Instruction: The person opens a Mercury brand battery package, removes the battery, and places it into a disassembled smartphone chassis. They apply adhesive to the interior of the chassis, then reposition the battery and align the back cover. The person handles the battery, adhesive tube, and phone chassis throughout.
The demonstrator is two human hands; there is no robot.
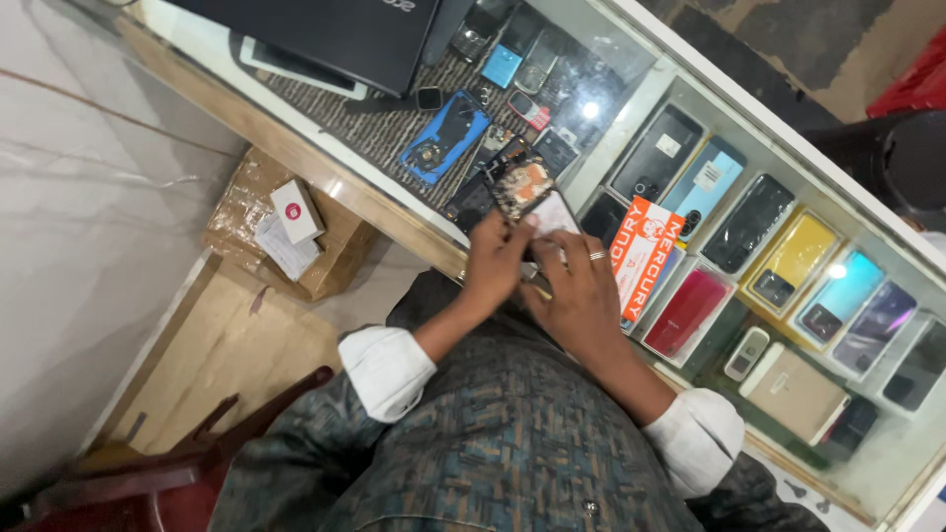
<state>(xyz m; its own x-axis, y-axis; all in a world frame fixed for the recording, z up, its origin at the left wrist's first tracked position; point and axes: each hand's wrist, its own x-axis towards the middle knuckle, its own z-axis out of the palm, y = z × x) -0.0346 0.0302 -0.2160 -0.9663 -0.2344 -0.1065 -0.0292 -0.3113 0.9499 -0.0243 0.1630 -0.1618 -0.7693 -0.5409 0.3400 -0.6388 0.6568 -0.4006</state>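
Head view. Two hands meet over the near edge of a glass-topped counter [631, 79]. The left hand [496, 261] and the right hand [581, 296] together grip one opened phone [522, 187], its back cover off and its orange and dark inner parts exposed. The phone stands just far of the fingertips, above the glass. Its long axis runs from far-left to near-right in the scene, the near-right end tucked under the right hand's fingers, which curl closed on it. The left hand's fingers pinch its near edge. One ring [598, 255] sits on a right-hand finger.

Left of the phone lies one blue phone case [443, 138] on a ribbed mat; one dark laptop [335, 34] rests farther left. To the right, one orange-and-white box [642, 246] shows under the glass. Below the counter, one small white box [297, 210] sits on one cardboard carton [296, 236].
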